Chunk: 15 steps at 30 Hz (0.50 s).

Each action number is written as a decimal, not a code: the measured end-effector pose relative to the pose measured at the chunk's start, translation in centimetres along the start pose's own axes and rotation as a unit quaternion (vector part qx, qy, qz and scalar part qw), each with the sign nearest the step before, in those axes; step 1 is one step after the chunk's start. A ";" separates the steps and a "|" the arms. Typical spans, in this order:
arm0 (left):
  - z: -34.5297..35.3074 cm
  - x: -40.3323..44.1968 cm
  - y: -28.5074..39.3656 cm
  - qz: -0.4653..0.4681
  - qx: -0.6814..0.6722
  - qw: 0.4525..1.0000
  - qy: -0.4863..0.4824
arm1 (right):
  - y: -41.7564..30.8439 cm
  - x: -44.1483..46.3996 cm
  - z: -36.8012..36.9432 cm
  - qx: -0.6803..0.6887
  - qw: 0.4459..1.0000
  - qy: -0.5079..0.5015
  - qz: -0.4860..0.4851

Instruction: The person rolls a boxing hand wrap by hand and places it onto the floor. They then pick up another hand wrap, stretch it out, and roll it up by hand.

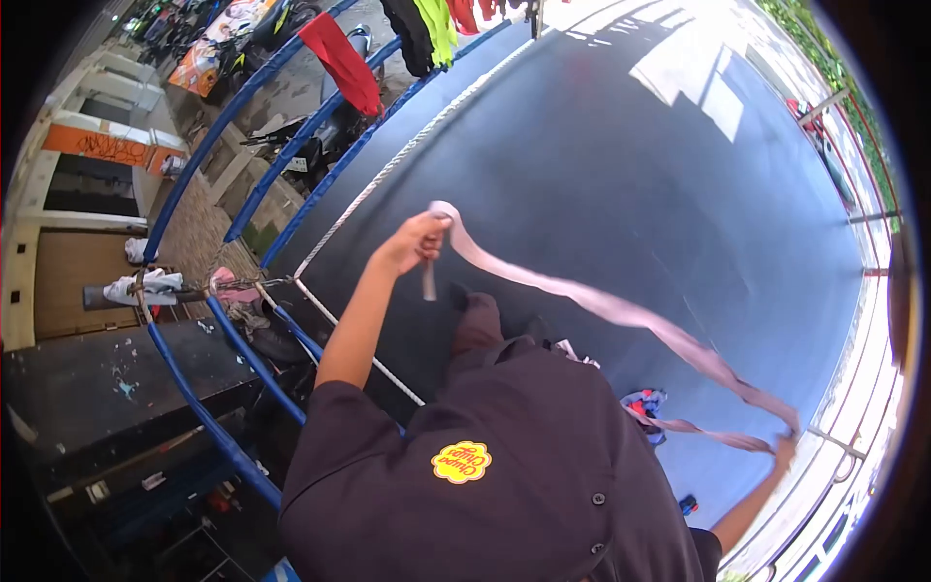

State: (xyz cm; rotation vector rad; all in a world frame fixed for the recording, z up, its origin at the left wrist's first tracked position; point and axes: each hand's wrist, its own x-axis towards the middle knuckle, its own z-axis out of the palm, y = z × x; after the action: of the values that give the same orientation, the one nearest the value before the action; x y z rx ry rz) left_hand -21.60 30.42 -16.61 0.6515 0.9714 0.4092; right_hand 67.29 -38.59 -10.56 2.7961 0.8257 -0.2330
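A long pale pink hand wrap [606, 303] stretches in a loose curve across the dark mat. My left hand [419, 242], raised in front of me, is closed on one end of it, with a short tail hanging below the fingers. Far out to the right, my right hand [784, 449] is small in view and grips the wrap where it doubles back. From there the strip runs left toward a blue and red bundle [648, 403] on the mat, partly hidden by my dark shirt [524, 466].
Blue padded ropes [267, 204] and a white rope [388, 170] edge the ring mat [582, 175] on the left. Red cloth [341, 63] and black and yellow cloths [419, 34] hang over the ropes. White cloth [145, 287] lies near the corner. A small blue item [689, 504] rests at right.
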 end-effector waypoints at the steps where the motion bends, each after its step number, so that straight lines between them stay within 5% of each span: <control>1: 2.8 -0.9 0.0 0.025 -0.030 0.999 -0.008 | -5.7 0.3 3.5 -0.066 0.984 0.078 -0.146; 2: 5.0 -1.6 -0.2 0.046 -0.058 0.997 -0.018 | -13.1 0.8 5.4 0.046 0.984 -0.076 -0.153; 3: 6.2 -1.8 -0.5 0.048 -0.039 0.997 -0.038 | -21.6 -0.5 8.0 0.283 0.945 -0.116 -0.119; 4: 7.3 -1.6 -1.1 0.044 -0.046 0.997 -0.039 | -31.5 -3.2 6.4 0.356 0.895 -0.208 -0.172; 7: 12.7 -1.2 -4.2 0.079 -0.120 0.989 -0.027 | -51.3 -6.7 11.9 0.409 0.752 -0.412 -0.312; 8: 14.4 0.0 -5.4 0.024 -0.120 0.992 -0.021 | -56.7 -10.5 8.9 0.460 0.705 -0.463 -0.278; 9: 15.5 -0.3 -7.3 0.099 -0.031 0.993 -0.062 | -61.2 -12.7 7.9 0.489 0.674 -0.496 -0.246; 10: 17.0 0.2 -8.8 0.068 0.043 0.997 -0.017 | -64.5 -15.4 6.5 0.566 0.623 -0.463 -0.278; 11: 17.0 0.5 -10.5 0.080 0.089 0.990 -0.071 | -67.4 -18.1 4.3 0.588 0.636 -0.382 -0.323; 12: 18.1 -0.5 -10.7 0.100 0.155 0.979 -0.084 | -69.9 -17.4 8.2 0.563 0.623 -0.244 -0.485; 13: 18.0 -0.4 -11.5 0.123 0.142 0.971 -0.146 | -70.4 -17.7 7.5 0.490 0.672 -0.266 -0.488; 15: 19.0 -2.1 -9.6 0.107 0.174 0.959 -0.198 | -71.7 -16.1 9.8 0.491 0.633 -0.315 -0.510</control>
State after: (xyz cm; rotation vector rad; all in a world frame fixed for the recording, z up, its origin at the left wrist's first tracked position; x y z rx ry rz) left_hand -6.05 15.99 -14.18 1.1195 0.5927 0.2820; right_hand 13.55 9.39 -28.19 2.0024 2.4247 -2.2330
